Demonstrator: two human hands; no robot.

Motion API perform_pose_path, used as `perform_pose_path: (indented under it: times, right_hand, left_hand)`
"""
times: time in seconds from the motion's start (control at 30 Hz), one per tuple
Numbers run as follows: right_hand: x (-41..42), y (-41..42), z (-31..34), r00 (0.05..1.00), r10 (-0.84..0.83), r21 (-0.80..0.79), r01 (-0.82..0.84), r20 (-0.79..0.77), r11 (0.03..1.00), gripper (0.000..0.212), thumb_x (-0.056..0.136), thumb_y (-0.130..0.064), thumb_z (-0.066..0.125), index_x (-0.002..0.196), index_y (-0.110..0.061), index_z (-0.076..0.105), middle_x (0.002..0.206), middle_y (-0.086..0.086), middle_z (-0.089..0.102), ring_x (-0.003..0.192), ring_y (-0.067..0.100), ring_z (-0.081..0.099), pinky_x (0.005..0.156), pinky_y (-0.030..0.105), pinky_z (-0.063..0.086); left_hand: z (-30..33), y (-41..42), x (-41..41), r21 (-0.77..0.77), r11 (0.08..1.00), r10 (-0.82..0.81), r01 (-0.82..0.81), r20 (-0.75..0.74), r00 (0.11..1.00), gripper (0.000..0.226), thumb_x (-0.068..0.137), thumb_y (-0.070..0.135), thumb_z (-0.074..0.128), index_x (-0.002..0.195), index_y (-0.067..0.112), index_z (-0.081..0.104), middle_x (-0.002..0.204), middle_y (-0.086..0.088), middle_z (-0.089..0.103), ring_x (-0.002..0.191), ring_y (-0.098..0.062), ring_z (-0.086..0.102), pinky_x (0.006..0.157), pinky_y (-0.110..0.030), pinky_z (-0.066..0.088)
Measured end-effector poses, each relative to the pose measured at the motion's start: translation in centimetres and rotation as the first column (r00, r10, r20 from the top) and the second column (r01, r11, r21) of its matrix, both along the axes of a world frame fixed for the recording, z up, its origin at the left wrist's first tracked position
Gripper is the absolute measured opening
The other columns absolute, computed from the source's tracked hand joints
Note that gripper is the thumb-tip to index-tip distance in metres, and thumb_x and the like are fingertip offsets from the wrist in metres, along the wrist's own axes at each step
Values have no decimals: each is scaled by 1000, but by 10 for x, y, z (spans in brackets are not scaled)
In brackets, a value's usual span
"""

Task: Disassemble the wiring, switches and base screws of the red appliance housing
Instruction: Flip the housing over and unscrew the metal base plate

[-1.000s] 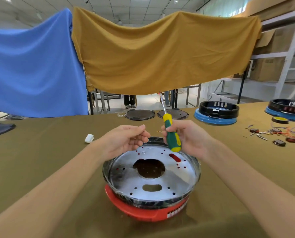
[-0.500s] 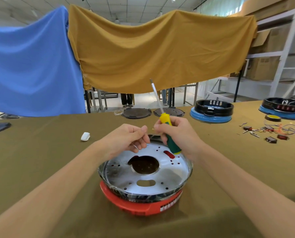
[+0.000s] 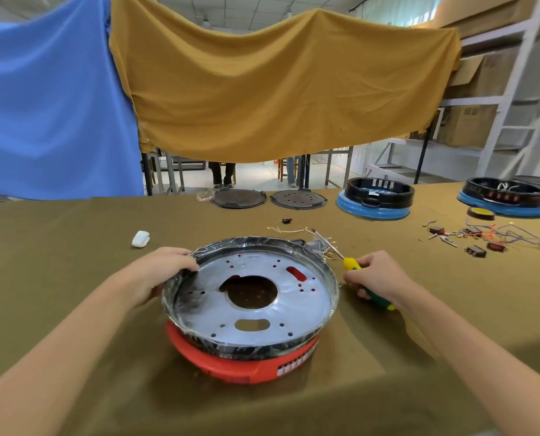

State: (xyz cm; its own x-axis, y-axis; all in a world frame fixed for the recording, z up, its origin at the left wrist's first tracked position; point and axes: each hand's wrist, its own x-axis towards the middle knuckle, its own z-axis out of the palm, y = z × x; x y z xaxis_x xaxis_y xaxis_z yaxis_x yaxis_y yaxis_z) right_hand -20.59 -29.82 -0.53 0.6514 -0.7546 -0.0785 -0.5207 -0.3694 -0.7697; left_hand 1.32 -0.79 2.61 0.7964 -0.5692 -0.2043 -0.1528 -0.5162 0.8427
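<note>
Red housing (image 3: pixel 242 366) sitting on the olive-covered desk (image 3: pixel 57 247) under a shiny metal plate (image 3: pixel 249 294), plate rim being gripped by the left hand (image 3: pixel 160 273), green-and-yellow screwdriver (image 3: pixel 358 275) being clasped by the right hand (image 3: pixel 377 275) just beside the rim, loose wires (image 3: pixel 306 236) lying behind.

A red housing (image 3: pixel 240 366) carries a silver plate (image 3: pixel 249 297) (red-dotted holes); the screwdriver (image 3: pixel 367 283) is yellow-green on an olive worktop (image 3: pixel 73 247).
</note>
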Motion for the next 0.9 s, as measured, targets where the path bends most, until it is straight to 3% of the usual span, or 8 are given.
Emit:
perform_pose_path:
  times: [0.13, 0.23, 0.3, 0.4, 0.5, 0.57, 0.73, 0.9]
  right_hand:
    - [0, 1, 5, 992, 21, -6, -22, -125, 1000, 5, 85, -12, 74, 89, -11, 75, 66, 8, 70, 52, 14, 59, 51, 23, 51]
    - [-2, -1, 7, 987, 34, 18, -31, -158, 999, 7, 85, -13, 75, 90, -9, 75, 66, 7, 71, 52, 14, 60, 53, 23, 52]
    - [-5, -4, 6, 994, 29, 82, -20, -104, 996, 8, 84, -11, 75, 91, -7, 75, 64, 9, 70, 51, 14, 59, 50, 22, 52]
    - [-12, -12, 0, 985, -107, 281, 65, 135, 958, 10, 86, -8, 69, 90, 1, 69, 60, 9, 62, 49, 16, 55, 51, 26, 51]
    - [-20, -16, -3, 932, -245, 479, 94, 265, 873, 6, 88, -10, 65, 89, -5, 64, 60, 5, 60, 47, 14, 53, 48, 27, 49]
    - [-23, -16, -2, 926, -250, 526, 68, 283, 848, 7, 90, -15, 66, 89, -8, 63, 60, 3, 59, 47, 13, 53, 48, 27, 49]
    - [-19, 3, 4, 923, -159, 502, -42, 351, 864, 11, 90, -15, 68, 87, -9, 60, 59, 2, 59, 47, 14, 54, 48, 25, 49]
    - [-10, 39, 10, 924, 6, 421, -181, 383, 889, 14, 92, -19, 68, 94, -6, 63, 70, 6, 62, 50, 15, 54, 49, 27, 48]
  left_hand:
    - [-1, 0, 0, -23, 1000, 10, -11, -34, 999, 21, 85, 7, 60, 101, -6, 65, 108, -29, 67, 85, -33, 65, 85, -47, 48]
    - [-3, 1, 3, -37, 999, 20, -22, -46, 999, 13, 85, 9, 62, 87, -3, 65, 97, -31, 68, 82, -32, 62, 79, -42, 43]
    - [-6, 1, 6, -58, 998, 32, -36, -66, 997, 11, 85, 10, 63, 73, 9, 64, 85, -20, 64, 79, -30, 59, 77, -40, 41]
    - [-10, 1, 10, -104, 993, 48, -59, -101, 994, 24, 84, 9, 63, 61, 14, 65, 76, -15, 63, 73, -28, 60, 74, -38, 43]
    - [-11, -1, 10, -125, 988, 74, -90, -128, 989, 14, 85, 11, 63, 74, 5, 70, 76, -18, 69, 67, -29, 66, 70, -37, 50]
    - [-12, -3, 11, -153, 980, 103, -126, -147, 984, 15, 86, 13, 63, 78, 3, 71, 73, -17, 72, 59, -27, 67, 66, -35, 52]
    - [-12, 0, 11, -262, 943, 150, -207, -221, 964, 21, 86, 15, 64, 70, 6, 72, 66, -15, 72, 55, -27, 67, 71, -36, 51]
    - [-11, 7, 15, -374, 864, 206, -336, -346, 915, 10, 89, 16, 65, 85, 7, 63, 65, -12, 70, 52, -25, 67, 63, -35, 52]
